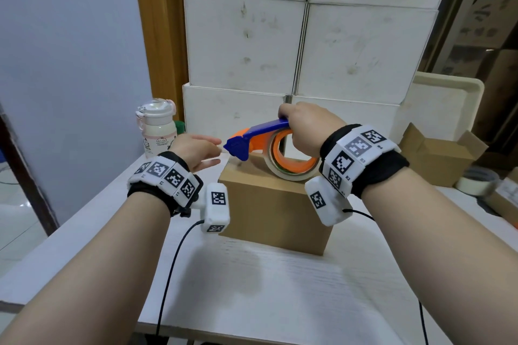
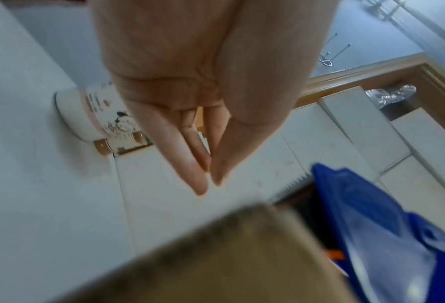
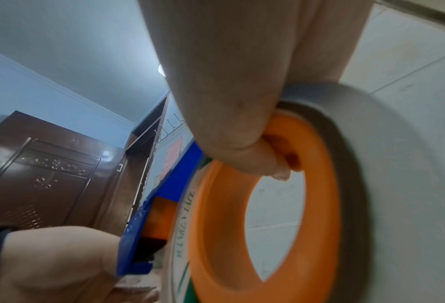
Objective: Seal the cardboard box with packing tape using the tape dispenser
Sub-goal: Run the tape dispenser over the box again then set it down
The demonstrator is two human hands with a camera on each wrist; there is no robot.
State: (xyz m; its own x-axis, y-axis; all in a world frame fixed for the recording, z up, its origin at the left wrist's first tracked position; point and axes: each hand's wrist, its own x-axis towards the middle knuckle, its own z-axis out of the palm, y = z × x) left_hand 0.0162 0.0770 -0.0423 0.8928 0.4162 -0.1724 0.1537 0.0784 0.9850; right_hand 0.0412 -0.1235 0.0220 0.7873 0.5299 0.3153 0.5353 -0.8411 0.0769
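Observation:
A brown cardboard box [image 1: 269, 204] stands on the white table [image 1: 252, 283]; its blurred corner [image 2: 216, 256] fills the bottom of the left wrist view. My right hand [image 1: 297, 126] grips the blue and orange tape dispenser [image 1: 260, 137] just above the box top, with its fingers curled through the orange core [image 3: 320, 164] of the tape roll [image 1: 291, 173]. The dispenser's blue nose [image 2: 359, 215] and toothed blade point left. My left hand [image 1: 217, 151] hovers just left of that nose, fingers straight. Thumb and fingertips [image 2: 200, 184] nearly meet, and I see no tape between them.
A pale drinking bottle [image 1: 158, 126] stands at the back left of the table. Stacked white boxes [image 1: 244, 42] form a wall right behind the cardboard box. To the right are an open cardboard box [image 1: 440, 154], a spare tape roll [image 1: 476, 180] and a white tray [image 1: 445, 103].

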